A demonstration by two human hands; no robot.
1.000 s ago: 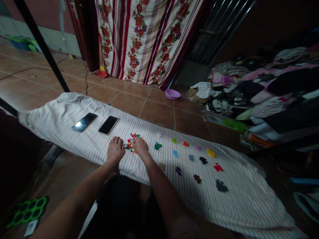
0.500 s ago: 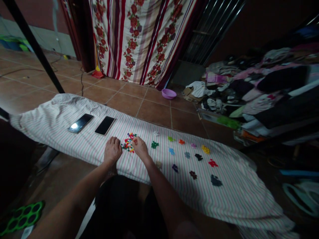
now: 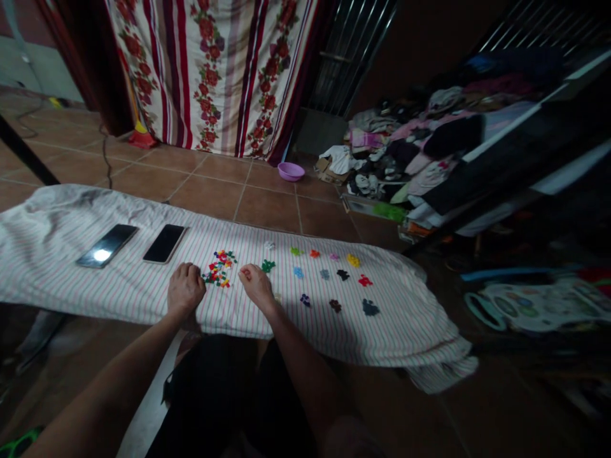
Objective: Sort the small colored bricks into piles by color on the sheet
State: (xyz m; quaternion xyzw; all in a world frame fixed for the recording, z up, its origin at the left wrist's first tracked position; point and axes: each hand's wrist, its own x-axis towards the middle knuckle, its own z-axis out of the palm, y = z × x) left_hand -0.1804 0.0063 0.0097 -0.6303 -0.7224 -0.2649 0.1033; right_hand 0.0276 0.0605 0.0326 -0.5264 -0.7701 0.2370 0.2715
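My left hand [image 3: 186, 287] rests on the striped cloth with its fingers bent down and slightly apart. Beside its fingertips lies a mixed pile of small coloured pieces [image 3: 220, 270], mostly red, green, yellow and white. To the right of this pile is my right hand [image 3: 256, 284], thumb and fingers pinched together; whatever is between the tips is too small to make out. A green cluster [image 3: 268, 266] sits just beyond the right hand, and a white one [image 3: 270, 245] farther back. A pale beige cluster [image 3: 277, 297] is partly covered by the right wrist.
More single-colour clusters spread rightward, including light blue [image 3: 298, 272], black [image 3: 342, 275], yellow [image 3: 353, 260], red [image 3: 365, 280] and dark grey-blue [image 3: 370, 307]. Two phones [image 3: 107, 246] [image 3: 165, 243] lie at left. Past the cloth [image 3: 405, 337], a purple basin [image 3: 291, 171] stands on the tiles.
My right hand has drawn back from the mixed pile and is now to its right, still pinched. The left hand stays by the pile. The view has turned to the right.
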